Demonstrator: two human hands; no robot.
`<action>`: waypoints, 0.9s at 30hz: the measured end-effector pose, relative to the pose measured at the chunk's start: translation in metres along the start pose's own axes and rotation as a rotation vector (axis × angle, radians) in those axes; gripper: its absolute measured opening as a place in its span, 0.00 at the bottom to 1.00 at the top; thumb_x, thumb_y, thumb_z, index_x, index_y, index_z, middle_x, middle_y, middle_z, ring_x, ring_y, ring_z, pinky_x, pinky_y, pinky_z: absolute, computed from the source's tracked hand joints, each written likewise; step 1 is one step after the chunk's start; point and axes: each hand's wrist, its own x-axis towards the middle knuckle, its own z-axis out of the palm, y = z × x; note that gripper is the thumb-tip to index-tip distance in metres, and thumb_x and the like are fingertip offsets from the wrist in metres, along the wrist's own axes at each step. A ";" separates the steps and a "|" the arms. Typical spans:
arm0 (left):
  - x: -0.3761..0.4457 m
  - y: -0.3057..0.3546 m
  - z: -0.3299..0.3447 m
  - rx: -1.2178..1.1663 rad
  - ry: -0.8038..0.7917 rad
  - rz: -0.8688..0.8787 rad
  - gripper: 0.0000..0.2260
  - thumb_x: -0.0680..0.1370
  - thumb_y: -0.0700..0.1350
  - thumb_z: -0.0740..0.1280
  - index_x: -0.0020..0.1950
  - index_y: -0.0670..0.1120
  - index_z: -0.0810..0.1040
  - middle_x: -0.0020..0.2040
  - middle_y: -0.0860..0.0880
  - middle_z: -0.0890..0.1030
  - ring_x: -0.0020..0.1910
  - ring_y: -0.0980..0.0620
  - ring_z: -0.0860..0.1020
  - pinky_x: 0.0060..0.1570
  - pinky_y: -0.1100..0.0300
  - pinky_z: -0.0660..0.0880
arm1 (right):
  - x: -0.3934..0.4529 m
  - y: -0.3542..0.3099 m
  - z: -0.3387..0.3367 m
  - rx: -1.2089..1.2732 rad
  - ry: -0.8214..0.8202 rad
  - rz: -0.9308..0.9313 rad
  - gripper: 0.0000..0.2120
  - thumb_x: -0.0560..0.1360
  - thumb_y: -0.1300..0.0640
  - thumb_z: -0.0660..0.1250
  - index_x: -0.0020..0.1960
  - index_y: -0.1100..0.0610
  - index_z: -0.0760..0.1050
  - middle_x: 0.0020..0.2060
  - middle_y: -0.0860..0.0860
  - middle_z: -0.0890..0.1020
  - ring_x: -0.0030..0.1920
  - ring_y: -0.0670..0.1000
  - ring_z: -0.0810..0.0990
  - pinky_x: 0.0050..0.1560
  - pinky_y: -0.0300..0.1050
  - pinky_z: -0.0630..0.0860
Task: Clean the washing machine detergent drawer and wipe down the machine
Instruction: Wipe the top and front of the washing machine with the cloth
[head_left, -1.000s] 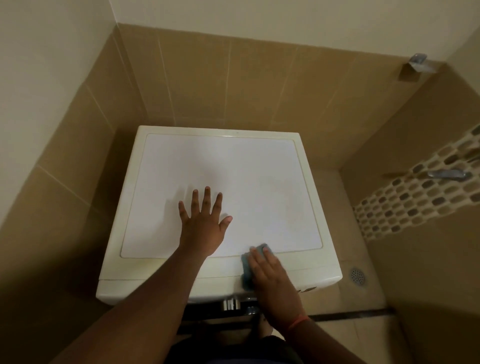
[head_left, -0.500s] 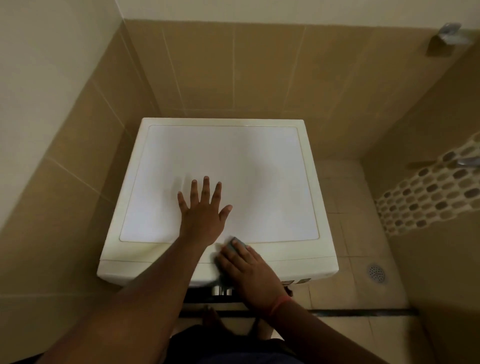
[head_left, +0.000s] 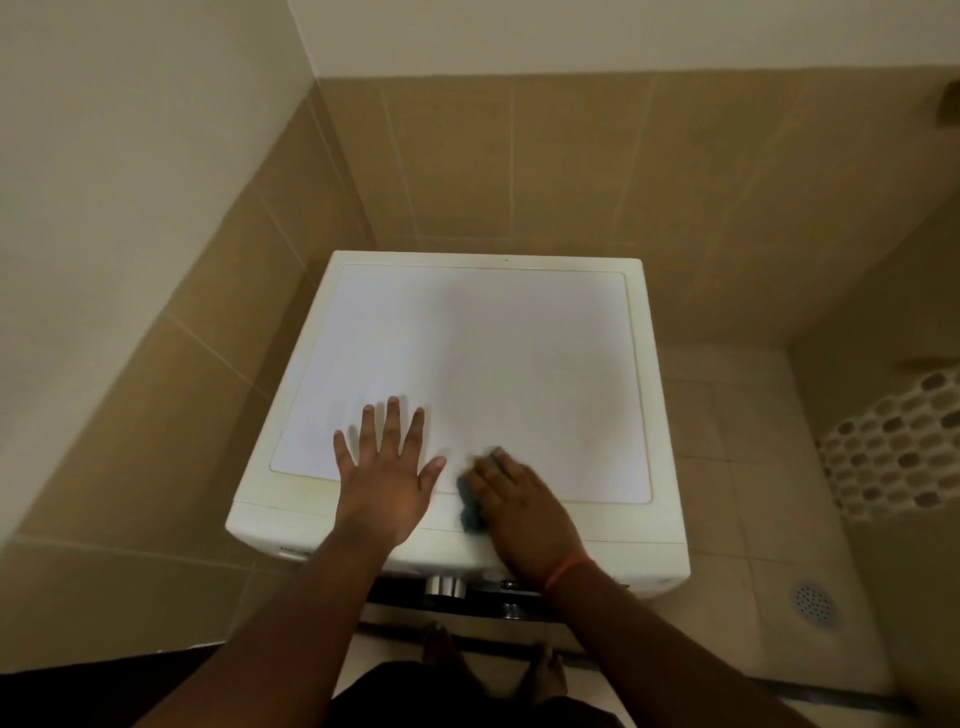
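Observation:
A white washing machine (head_left: 519, 353) fills the middle of the head view, seen from above, its flat top toward me. My left hand (head_left: 387, 470) lies flat on the top near the front edge, fingers spread, holding nothing. Just to its right, my right hand (head_left: 524, 512) presses a blue cloth (head_left: 470, 506) onto the front edge of the top; only a strip of the cloth shows past my fingers. The control knobs (head_left: 444, 586) show below the front edge. The detergent drawer is not in view.
Tan tiled walls (head_left: 519, 166) close in behind and to the left of the machine. A tiled floor with a round drain (head_left: 814, 605) lies to the right, and a mosaic-tiled wall (head_left: 898, 457) beyond it. My bare feet (head_left: 441, 649) stand in front of the machine.
My right hand slid the cloth left along the front edge, then a little back right and up onto the top. My left hand stayed flat in place. The camera shifted.

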 end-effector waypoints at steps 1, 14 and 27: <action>-0.002 -0.003 -0.001 0.001 0.016 -0.007 0.31 0.80 0.66 0.36 0.79 0.54 0.35 0.80 0.47 0.37 0.79 0.40 0.38 0.73 0.35 0.41 | 0.008 0.011 -0.003 0.000 0.022 0.086 0.23 0.79 0.54 0.60 0.74 0.52 0.67 0.73 0.52 0.69 0.75 0.57 0.64 0.70 0.56 0.68; 0.023 -0.028 -0.002 0.008 0.028 -0.010 0.33 0.79 0.68 0.35 0.80 0.54 0.45 0.81 0.46 0.45 0.79 0.38 0.44 0.73 0.32 0.46 | 0.035 0.024 -0.003 -0.019 0.096 0.293 0.23 0.79 0.55 0.56 0.74 0.52 0.66 0.74 0.52 0.69 0.75 0.59 0.63 0.71 0.56 0.68; 0.086 -0.067 0.000 -0.028 0.003 0.145 0.34 0.79 0.67 0.38 0.80 0.51 0.56 0.80 0.42 0.57 0.77 0.36 0.57 0.69 0.29 0.58 | 0.097 0.025 0.000 -0.077 0.096 0.589 0.33 0.72 0.60 0.67 0.75 0.53 0.62 0.73 0.56 0.67 0.74 0.61 0.62 0.68 0.57 0.69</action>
